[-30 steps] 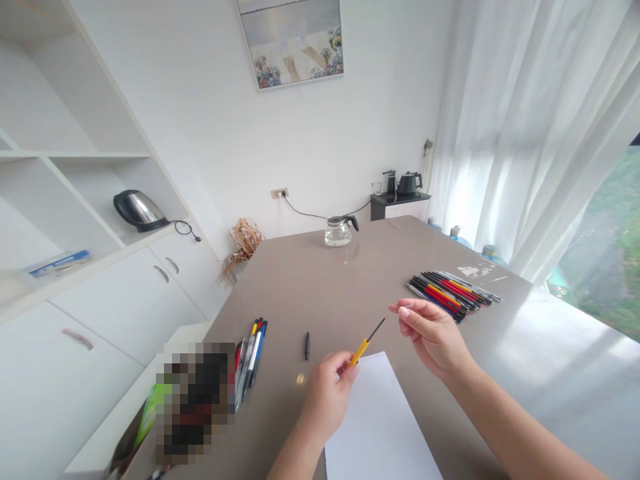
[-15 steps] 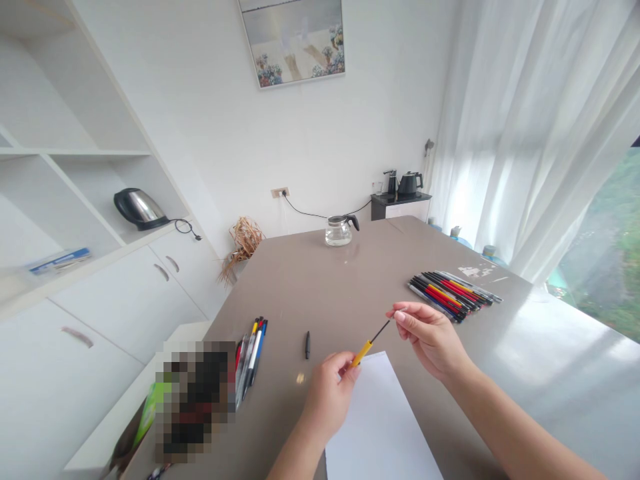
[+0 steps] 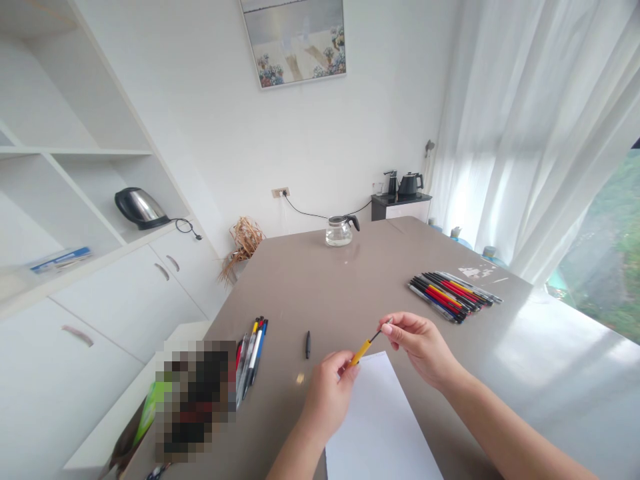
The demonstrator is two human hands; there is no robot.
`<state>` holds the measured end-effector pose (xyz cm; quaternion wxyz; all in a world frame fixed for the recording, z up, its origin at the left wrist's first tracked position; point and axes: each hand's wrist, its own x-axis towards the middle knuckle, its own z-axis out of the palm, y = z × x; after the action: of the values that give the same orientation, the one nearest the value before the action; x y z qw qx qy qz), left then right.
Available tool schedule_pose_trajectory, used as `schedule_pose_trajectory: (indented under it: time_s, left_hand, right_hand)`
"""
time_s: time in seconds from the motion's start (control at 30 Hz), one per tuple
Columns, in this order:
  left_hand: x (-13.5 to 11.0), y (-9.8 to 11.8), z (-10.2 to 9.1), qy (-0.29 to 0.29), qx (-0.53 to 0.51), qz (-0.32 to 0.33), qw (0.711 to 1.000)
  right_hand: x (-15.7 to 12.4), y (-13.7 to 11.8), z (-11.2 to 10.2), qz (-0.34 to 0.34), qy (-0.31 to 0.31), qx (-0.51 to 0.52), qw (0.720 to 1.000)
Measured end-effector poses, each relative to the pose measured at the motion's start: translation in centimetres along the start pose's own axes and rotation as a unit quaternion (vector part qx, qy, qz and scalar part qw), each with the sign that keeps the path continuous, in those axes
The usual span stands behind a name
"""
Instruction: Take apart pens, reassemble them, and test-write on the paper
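My left hand [image 3: 327, 390] is closed around a yellow pen barrel [image 3: 361, 352], tilted up to the right above the white paper [image 3: 377, 420]. Between the fingertips of my right hand [image 3: 417, 343] is the outer end of a thin dark pen refill [image 3: 377, 334]. The refill's other end sits inside the barrel's open top. A short black pen part [image 3: 308, 345] lies on the table left of the paper, apart from both hands.
Pens in several colours [image 3: 453, 295] lie in a row at the right. Another group of pens [image 3: 253, 357] lies at the left, beside a blurred patch. A glass teapot [image 3: 339, 232] stands at the far end of the brown table [image 3: 300, 287].
My right hand has moved down and left towards the barrel, and less of the refill sticks out. My left hand has stayed nearly still.
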<state>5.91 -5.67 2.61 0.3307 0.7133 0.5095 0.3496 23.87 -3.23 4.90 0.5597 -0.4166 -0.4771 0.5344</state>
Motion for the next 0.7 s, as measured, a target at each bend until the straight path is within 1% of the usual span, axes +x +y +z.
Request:
schedule_pose_trajectory:
  time_s: [0.13,0.33,0.5,0.7]
  left_hand:
    - [-0.06,0.04,0.02,-0.003,0.004,0.006,1.000]
    - [-0.26,-0.23,0.35,-0.018,0.015,0.004,1.000]
    - [-0.41,-0.01,0.34,-0.041,0.022,0.009,0.999]
    - [-0.44,0.30,0.24,-0.045,0.016,0.005,0.999]
  right_hand:
    - [0.04,0.24,0.11,0.000,-0.002,-0.018,1.000]
    - [-0.16,0.68,0.52,-0.009,-0.029,-0.030,0.999]
    - [-0.36,0.53,0.74,-0.029,-0.019,-0.047,0.998]
    - [-0.49,0.17,0.66,-0.026,-0.014,-0.023,0.999]
